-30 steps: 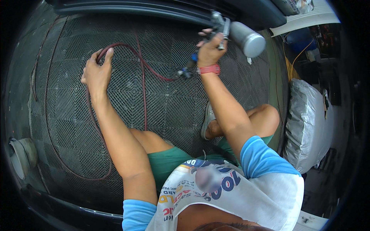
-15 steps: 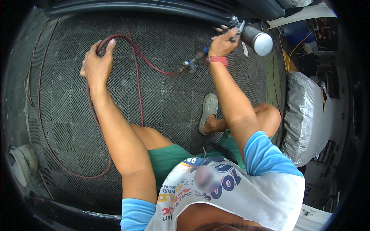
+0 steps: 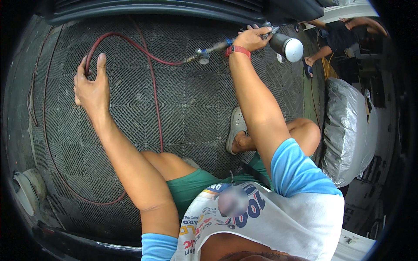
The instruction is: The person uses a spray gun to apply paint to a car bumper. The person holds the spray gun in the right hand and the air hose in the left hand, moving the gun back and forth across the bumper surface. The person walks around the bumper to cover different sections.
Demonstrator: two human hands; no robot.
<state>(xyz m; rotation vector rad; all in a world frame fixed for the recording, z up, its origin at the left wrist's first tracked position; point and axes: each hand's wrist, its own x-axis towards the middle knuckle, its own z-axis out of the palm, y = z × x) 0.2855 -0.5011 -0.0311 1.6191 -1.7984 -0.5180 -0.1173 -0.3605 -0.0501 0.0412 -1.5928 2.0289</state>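
Note:
My left hand [image 3: 90, 87] holds a dark red hose [image 3: 114, 35] at the left, fingers curled around it. The hose loops over and runs right to a small gauge and fitting [image 3: 203, 58], then a blue-banded connector [image 3: 226, 42]. My right hand [image 3: 252, 38] grips a metal spray gun [image 3: 270, 28] with a cylindrical silver cup [image 3: 292, 49] tilted to the right. The gun is just below the edge of a dark grey panel [image 3: 174, 11] along the top of the view.
Grey grid mats [image 3: 191, 113] cover the floor, crossed by more hose. A person [image 3: 337, 37] in dark clothes is at the upper right, above a silver covered bundle [image 3: 344, 126]. A bucket-like container [image 3: 28, 191] sits at lower left; a glossy black edge [image 3: 87, 241] runs along the bottom.
My left hand has moved leftward and slightly down with the hose. My right hand and gun moved up and right, then slightly further up. A person has appeared at the upper right.

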